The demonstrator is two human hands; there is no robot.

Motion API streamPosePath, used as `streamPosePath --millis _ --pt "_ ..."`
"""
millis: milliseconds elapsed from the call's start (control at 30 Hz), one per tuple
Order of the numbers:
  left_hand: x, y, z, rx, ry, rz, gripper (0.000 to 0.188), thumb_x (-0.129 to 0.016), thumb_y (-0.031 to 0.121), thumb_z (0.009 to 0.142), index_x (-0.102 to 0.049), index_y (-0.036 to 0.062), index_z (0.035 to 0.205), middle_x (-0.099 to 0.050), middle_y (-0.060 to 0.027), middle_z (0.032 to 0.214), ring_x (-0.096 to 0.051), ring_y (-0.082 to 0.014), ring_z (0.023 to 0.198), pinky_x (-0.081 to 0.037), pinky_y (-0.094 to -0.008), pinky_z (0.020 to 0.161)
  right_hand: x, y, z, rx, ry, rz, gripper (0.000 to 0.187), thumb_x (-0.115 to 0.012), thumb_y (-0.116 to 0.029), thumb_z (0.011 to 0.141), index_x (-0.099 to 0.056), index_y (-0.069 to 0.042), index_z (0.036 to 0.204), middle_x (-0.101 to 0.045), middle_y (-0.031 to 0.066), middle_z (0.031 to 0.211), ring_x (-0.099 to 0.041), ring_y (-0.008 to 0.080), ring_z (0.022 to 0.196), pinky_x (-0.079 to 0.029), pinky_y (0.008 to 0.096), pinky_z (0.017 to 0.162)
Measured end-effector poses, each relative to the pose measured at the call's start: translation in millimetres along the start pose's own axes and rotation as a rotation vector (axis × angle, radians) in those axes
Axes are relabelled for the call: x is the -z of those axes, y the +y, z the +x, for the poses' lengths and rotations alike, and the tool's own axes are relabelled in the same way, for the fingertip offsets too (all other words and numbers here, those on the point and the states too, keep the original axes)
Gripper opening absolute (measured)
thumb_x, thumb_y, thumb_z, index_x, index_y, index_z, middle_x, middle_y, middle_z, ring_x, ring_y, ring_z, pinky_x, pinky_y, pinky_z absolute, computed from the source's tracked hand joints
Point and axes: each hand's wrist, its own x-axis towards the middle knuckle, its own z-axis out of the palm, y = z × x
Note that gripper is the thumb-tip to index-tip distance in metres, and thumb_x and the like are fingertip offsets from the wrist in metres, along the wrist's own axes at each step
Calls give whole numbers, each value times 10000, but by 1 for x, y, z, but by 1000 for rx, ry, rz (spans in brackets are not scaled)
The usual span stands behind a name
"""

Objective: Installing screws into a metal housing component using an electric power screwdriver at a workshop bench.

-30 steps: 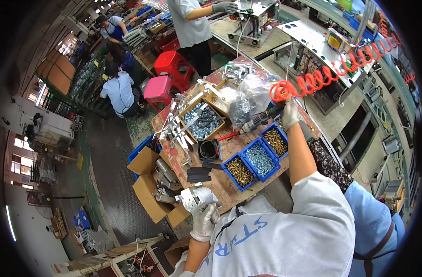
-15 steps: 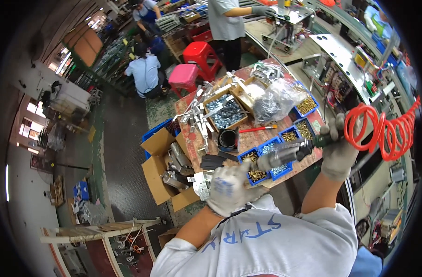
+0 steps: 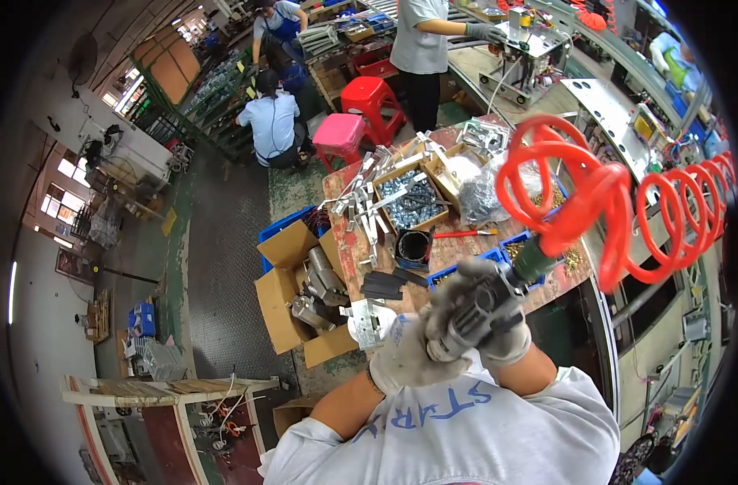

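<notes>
Both my gloved hands are drawn in close to my chest around a dark pneumatic screwdriver (image 3: pixel 489 311). My right hand (image 3: pixel 498 331) grips its body. My left hand (image 3: pixel 405 356) closes on its lower end. A coiled red air hose (image 3: pixel 595 202) runs from the tool up to the right. A small metal bracket (image 3: pixel 369 317) lies on the wooden bench (image 3: pixel 349 234) just left of my hands.
The bench holds a box of silver screws (image 3: pixel 411 202), blue bins (image 3: pixel 446 275), a black cup (image 3: pixel 413 245), a clear bag (image 3: pixel 482 194) and metal strips. Open cardboard boxes (image 3: pixel 292 299) with metal parts stand on the floor at left. Other people work at the back near red and pink stools (image 3: pixel 361 97).
My right hand pulled the screwdriver and hose from up over the bench to my chest. My left hand left the bracket and came onto the tool.
</notes>
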Motion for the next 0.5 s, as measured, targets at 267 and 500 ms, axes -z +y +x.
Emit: streamPosePath --millis 267,500 --pt "2 -6 -13 293 197 37 528 -783 136 758 -541 -28 1197 -647 -68 950 -611 -163 836 -510 -307 760 -12 14 9 -114 708 -393 553 -595 -55 825 -360 -30 1325 -558 153 1137 -625 207 838 -538 363 699" --pt "60 -81 -124 611 635 -803 365 -478 148 963 -453 -12 1290 -616 -94 982 -577 -117 736 -485 -228 631 -3 -25 5 381 668 -130 379 -553 -338 893 -586 -109 1193 -676 127 891 -535 137 514 -385 303 366"
